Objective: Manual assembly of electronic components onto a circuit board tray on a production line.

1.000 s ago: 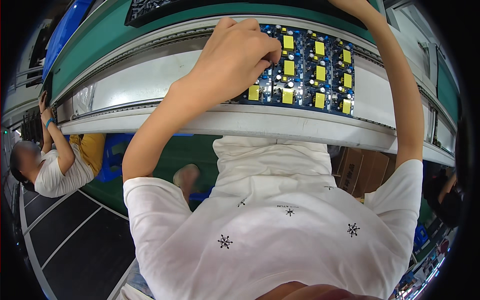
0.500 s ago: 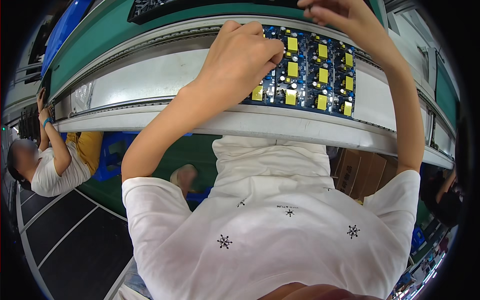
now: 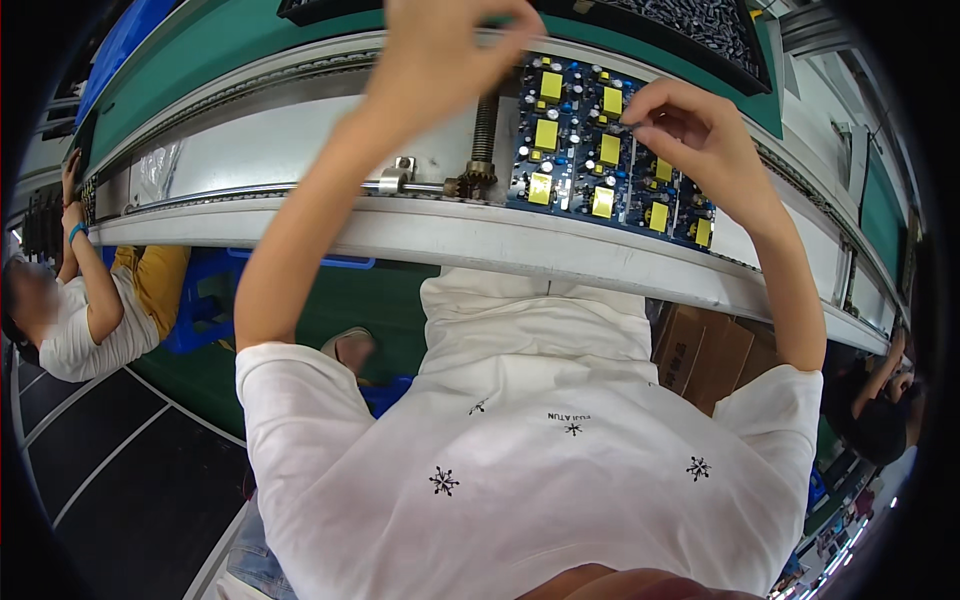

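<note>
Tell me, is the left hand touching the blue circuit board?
Apart. The head view shows the left hand lifted beside the blue circuit board, with grey conveyor showing between them.

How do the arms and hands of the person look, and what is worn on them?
Both forearms are bare, and no glove shows on the left hand or the right hand. I see no watch, ring or wristband on either. The short sleeves of a white T-shirt end above the elbows; the shirt carries small dark snowflake-like marks.
</note>
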A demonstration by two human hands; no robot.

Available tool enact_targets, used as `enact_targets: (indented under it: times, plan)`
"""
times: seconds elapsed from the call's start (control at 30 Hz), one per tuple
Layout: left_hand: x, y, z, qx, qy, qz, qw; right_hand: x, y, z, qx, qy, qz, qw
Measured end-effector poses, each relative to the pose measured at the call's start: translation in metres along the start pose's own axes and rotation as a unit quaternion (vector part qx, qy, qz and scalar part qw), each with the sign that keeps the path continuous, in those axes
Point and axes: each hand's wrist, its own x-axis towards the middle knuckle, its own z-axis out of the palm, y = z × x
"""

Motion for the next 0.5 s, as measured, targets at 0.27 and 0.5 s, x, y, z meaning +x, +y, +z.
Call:
enact_targets:
  times: [0.27,0.5]
  plan:
    - [0.051,-0.141,-0.004,0.166,0.044,-0.111,0.979,0.007,-0.013,0.016,-0.017,0.016,0.046,0.999]
    - [0.052,-0.160,0.000,0.019,0.079,-0.101,0.992,0.007,-0.021,0.038,-0.149,-0.004,-0.008,0.989]
